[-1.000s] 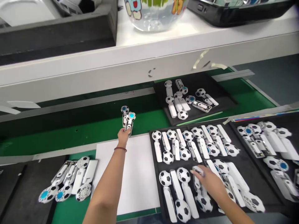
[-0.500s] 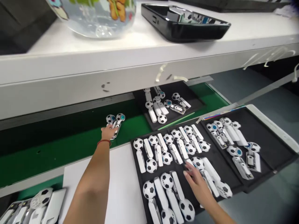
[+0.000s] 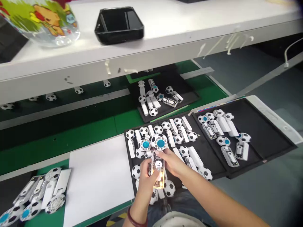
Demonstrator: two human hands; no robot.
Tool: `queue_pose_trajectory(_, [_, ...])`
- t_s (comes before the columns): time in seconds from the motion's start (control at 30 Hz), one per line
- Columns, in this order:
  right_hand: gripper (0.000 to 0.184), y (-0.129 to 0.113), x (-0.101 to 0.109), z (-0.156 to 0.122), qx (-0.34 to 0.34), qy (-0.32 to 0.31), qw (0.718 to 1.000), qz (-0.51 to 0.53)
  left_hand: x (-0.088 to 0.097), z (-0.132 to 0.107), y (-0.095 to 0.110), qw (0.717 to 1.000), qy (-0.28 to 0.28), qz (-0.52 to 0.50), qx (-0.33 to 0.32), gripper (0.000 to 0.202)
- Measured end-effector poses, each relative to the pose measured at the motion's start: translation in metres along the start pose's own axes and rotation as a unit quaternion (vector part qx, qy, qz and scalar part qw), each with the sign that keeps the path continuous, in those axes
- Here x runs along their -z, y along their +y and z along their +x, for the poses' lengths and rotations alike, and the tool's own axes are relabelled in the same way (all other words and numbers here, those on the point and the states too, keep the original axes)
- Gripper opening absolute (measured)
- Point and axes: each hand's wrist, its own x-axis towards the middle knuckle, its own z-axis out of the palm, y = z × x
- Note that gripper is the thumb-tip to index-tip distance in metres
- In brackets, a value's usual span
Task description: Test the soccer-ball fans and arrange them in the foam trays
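Both hands meet over the near black tray (image 3: 213,171). My left hand (image 3: 147,180) is closed on two small football-patterned fans with blue hubs (image 3: 155,148), their open backs showing a lit circuit board. My right hand (image 3: 174,162) is wrapped around the same fans from the right side. Under the hands, the tray holds several finished fans with white handles and football heads (image 3: 180,132).
A second black tray (image 3: 262,129) with opened fans lies to the right, a third (image 3: 184,99) sits on the green belt (image 3: 71,135). A white sheet (image 3: 99,176) lies left of the hands, more fans (image 3: 38,195) at far left. A white shelf (image 3: 151,34) carries a black box (image 3: 119,25).
My left hand pulled back from the green belt with the two fans and brought them over the near tray. My right hand left the tray's fans and joined it. The view swung right.
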Motion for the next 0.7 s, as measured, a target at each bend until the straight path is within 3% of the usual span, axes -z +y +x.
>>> queue_pose_trajectory(0.13, [0.041, -0.021, 0.015, -0.033, 0.007, 0.012, 1.000, 0.017, -0.032, -0.016, 0.025, 0.994, 0.043, -0.098, 0.001, 0.039])
queue_pose_trajectory(0.37, [0.041, -0.057, 0.030, -0.071, 0.023, -0.013, 0.999, 0.043, -0.063, -0.037, 0.065, 0.994, 0.063, -0.069, -0.051, 0.040])
queue_pose_trajectory(0.7, [0.043, -0.062, 0.058, -0.087, 0.032, -0.049, 0.996, 0.067, -0.090, -0.052, 0.072, 0.997, 0.028, -0.052, -0.055, 0.046])
